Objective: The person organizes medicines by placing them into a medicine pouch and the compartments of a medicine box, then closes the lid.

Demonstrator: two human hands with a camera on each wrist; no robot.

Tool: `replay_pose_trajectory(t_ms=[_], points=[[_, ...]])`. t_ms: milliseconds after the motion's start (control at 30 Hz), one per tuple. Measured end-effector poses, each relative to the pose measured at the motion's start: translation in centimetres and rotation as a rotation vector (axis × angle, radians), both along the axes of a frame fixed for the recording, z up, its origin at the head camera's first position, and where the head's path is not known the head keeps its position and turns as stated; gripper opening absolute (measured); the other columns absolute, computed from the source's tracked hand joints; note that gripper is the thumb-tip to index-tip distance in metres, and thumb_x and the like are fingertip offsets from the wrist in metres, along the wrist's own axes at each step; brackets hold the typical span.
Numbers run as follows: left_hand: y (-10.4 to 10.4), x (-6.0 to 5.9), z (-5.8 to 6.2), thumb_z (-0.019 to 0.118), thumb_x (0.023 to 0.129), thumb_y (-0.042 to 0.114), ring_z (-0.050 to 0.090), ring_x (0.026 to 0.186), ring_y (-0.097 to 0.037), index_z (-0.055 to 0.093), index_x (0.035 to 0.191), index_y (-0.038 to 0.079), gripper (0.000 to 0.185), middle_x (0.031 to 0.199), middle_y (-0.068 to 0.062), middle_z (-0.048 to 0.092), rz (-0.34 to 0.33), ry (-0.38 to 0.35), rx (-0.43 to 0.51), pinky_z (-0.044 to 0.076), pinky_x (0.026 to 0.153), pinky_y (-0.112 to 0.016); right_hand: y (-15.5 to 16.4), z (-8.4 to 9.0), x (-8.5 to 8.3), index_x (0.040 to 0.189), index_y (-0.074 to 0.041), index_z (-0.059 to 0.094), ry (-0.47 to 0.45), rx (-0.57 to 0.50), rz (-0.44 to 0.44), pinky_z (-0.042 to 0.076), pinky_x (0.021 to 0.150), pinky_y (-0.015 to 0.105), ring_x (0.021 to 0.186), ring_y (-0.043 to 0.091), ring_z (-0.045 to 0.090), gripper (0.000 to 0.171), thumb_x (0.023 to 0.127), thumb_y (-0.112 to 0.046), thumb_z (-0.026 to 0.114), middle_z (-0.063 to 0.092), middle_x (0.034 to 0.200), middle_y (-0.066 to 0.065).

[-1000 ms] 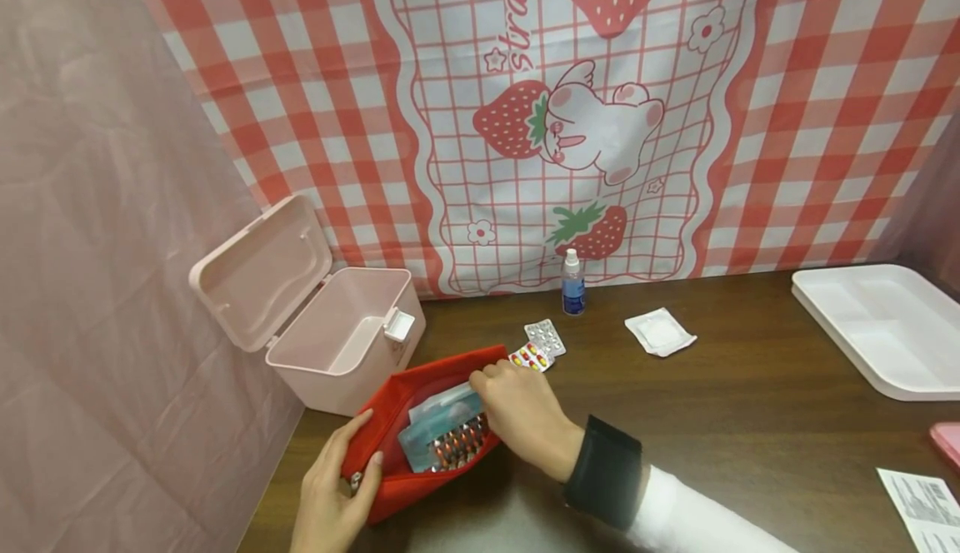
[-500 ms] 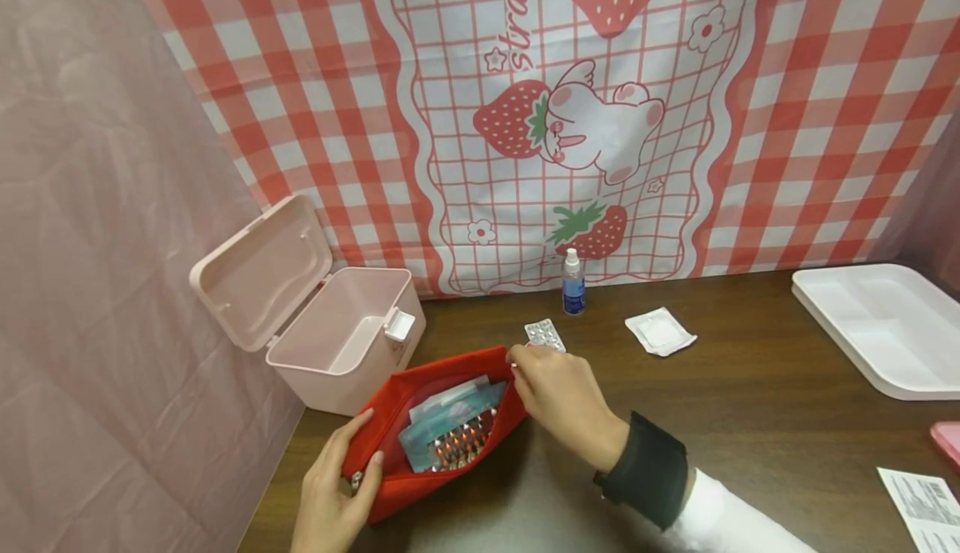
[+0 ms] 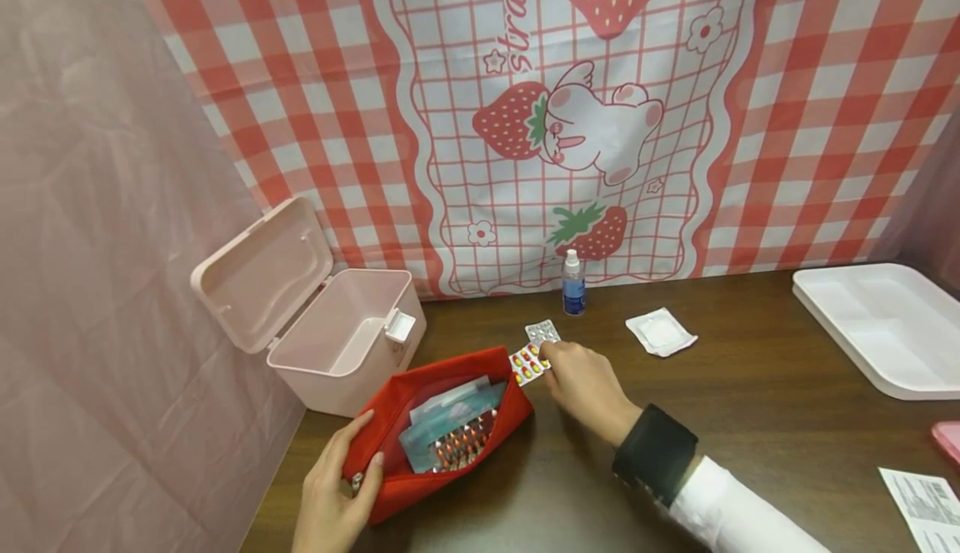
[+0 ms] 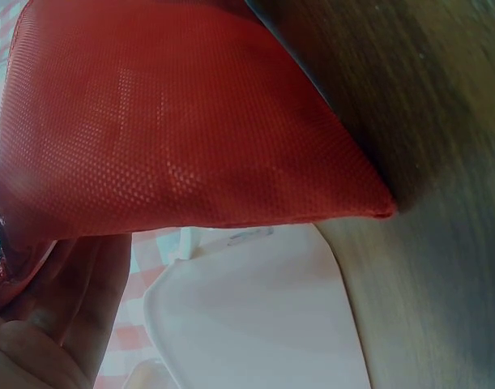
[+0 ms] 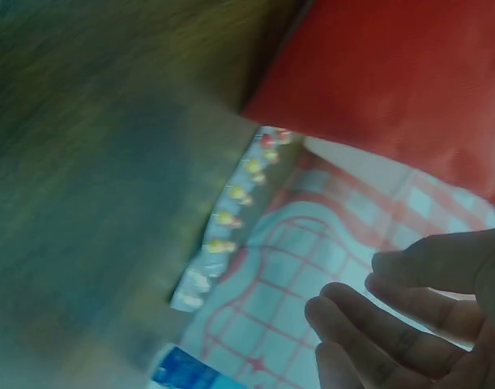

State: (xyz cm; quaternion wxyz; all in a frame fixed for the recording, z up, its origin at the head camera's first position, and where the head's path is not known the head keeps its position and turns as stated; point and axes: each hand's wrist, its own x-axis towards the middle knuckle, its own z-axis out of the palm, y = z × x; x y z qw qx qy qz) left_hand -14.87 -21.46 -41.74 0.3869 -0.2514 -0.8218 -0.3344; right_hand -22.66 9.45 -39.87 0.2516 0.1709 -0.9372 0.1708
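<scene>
An open red pouch (image 3: pixel 408 495) lies on the dark wooden table, with a blue packet (image 3: pixel 442 420) and a sheet of red capsules (image 3: pixel 457 446) inside. My left hand (image 3: pixel 360 453) grips the pouch's near left end, thumb over the rim; in the left wrist view the fingers (image 4: pixel 61 292) curl under the red pouch (image 4: pixel 190 121). My right hand (image 3: pixel 551 361) reaches just past the pouch's far corner, its fingertips at a red-and-yellow blister pack (image 3: pixel 527 365). In the right wrist view the fingers (image 5: pixel 393 316) are loosely bent, with a gap to the blister pack (image 5: pixel 231 215). A silver blister pack (image 3: pixel 542 332) lies just beyond.
A pink box (image 3: pixel 330 345) stands with its lid open at the left, against the curtain. A small blue bottle (image 3: pixel 573 284) and a white gauze packet (image 3: pixel 660 332) sit near the back. A white tray (image 3: pixel 877 328), a pink item (image 3: pixel 948 440) and a printed paper (image 3: pixel 926 503) are at the right.
My right hand left the pouch's mouth and moved right and back to the red-and-yellow blister pack, which has shifted slightly. My left hand and the pouch have stayed put.
</scene>
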Motion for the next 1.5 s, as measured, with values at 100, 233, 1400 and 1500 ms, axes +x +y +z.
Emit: replay_pose_trajectory(t_ms=[100,233,1400,1500], points=[[0.0,-0.1,0.0,0.069,0.063,-0.009,0.058,0.097,-0.01,0.056,0.122,0.001,0.061,0.108,-0.009,0.063,-0.007,0.002,0.005,0.038,0.087,-0.006,0.0,-0.7,-0.8,0.075,-0.009,0.058,-0.045,0.002,0.003,0.045,0.05,0.037,0.065,0.022,0.062,0.012,0.07,-0.002,0.066,0.064,0.073,0.004],[0.1,-0.1,0.0,0.069,0.063,-0.009,0.058,0.098,-0.01,0.056,0.122,0.001,0.061,0.108,-0.009,0.063,-0.009,0.004,0.005,0.038,0.088,-0.007,-0.2,-1.5,-1.7,0.075,-0.007,0.056,-0.068,0.03,0.003,0.045,0.05,0.04,0.066,0.026,0.062,0.013,0.067,-0.001,0.066,0.063,0.073,0.007],[-0.1,-0.3,-0.3,0.07,0.062,-0.01,0.058,0.098,-0.01,0.056,0.122,0.001,0.062,0.108,-0.01,0.063,-0.009,0.014,0.005,0.038,0.088,-0.007,-1.6,-3.6,-5.9,0.105,-0.003,0.057,-0.314,0.193,0.189,0.041,0.086,0.06,0.111,0.038,0.051,0.032,0.074,-0.001,0.065,0.059,0.109,0.016],[-0.1,-0.2,-0.2,0.069,0.062,-0.009,0.058,0.099,-0.01,0.055,0.122,0.001,0.062,0.108,-0.01,0.063,-0.009,0.013,0.003,0.038,0.088,-0.007,-1.6,-3.4,-5.9,0.102,-0.004,0.057,-0.325,0.191,0.164,0.04,0.085,0.059,0.109,0.04,0.05,0.029,0.074,-0.002,0.065,0.058,0.107,0.017]])
